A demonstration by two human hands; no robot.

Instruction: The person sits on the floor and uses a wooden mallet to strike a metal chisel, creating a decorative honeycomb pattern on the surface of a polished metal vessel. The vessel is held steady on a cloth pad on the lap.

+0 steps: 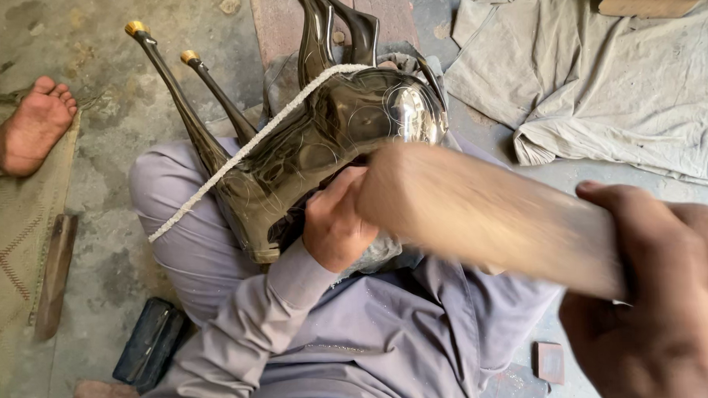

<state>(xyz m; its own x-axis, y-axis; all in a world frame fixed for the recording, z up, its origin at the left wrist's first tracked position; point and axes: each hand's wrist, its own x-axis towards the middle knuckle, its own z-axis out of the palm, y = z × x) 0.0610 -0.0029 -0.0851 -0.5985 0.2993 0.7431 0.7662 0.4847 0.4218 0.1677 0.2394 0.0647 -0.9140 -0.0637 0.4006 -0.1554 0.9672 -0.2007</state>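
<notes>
Wood fills the near edge of my view: my right hand [661, 290] is closed around a pale wooden mallet [488, 214], blurred in the picture, its head level with the polished metal figure [328, 137] that I take as my landmark. I judge I grip it near the end of the handle, for a full swing.

Just this side of the figure, my left hand [335, 227] is curled against its underside, fingers tucked into the hollow, seemingly to brace it on my lap. The figure is a dark, shiny animal shape lying upside down, its gold-tipped legs [161, 64] pointing up and away from me. A white rope [235, 152] crosses its body and runs off to the left, likely to pin it down. A grey cloth [375, 253] bunches beneath it, perhaps as padding.

Left of the figure and nearer me, a dark flat block [151, 339] lies on the concrete floor [108, 121]; farther left a wooden stick [54, 272] rests on a woven mat [2, 243], with a bare foot [30, 128] beyond. Right of the figure a crumpled grey sheet [616, 80] lies on the floor. No container shows.
</notes>
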